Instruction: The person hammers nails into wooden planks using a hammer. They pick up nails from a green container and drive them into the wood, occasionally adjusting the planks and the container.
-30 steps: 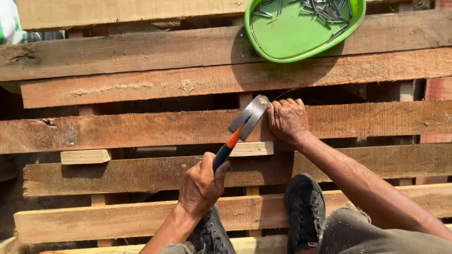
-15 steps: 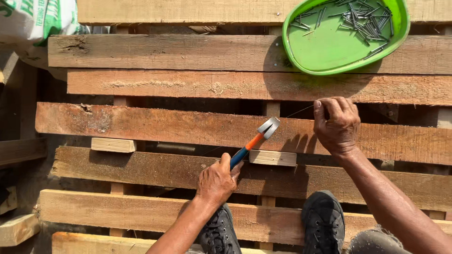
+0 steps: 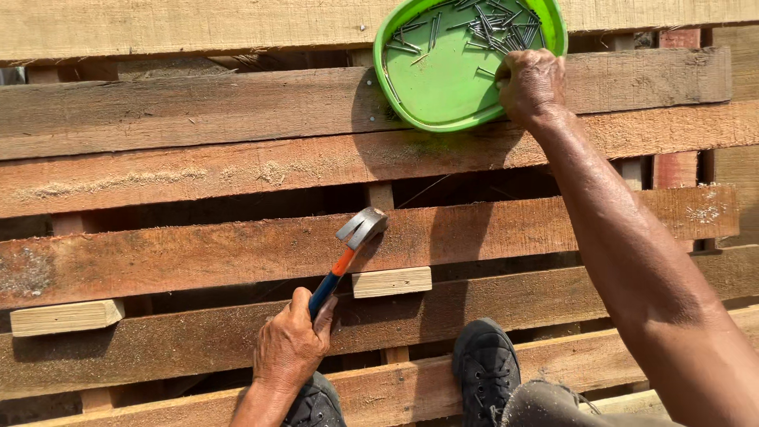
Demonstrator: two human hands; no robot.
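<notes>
My left hand (image 3: 290, 345) grips the blue and orange handle of a claw hammer (image 3: 348, 249), whose steel head rests against a reddish wooden slat (image 3: 198, 253) of the pallet. My right hand (image 3: 531, 83) reaches far up to the near rim of a green plastic tray (image 3: 443, 79) that holds several loose nails (image 3: 498, 28). The fingers curl into the tray; whether they hold a nail is hidden. Both my black shoes (image 3: 486, 368) stand on the lower slats.
The pallet is made of long horizontal planks with dark gaps between them. Short pale wood blocks (image 3: 391, 281) (image 3: 65, 316) lie in the gaps. Sawdust is scattered on the upper plank (image 3: 269, 170).
My right hand has left the slat by the hammer head and moved up to the green tray. The hammer has dropped lower onto the slat. The view has shifted.
</notes>
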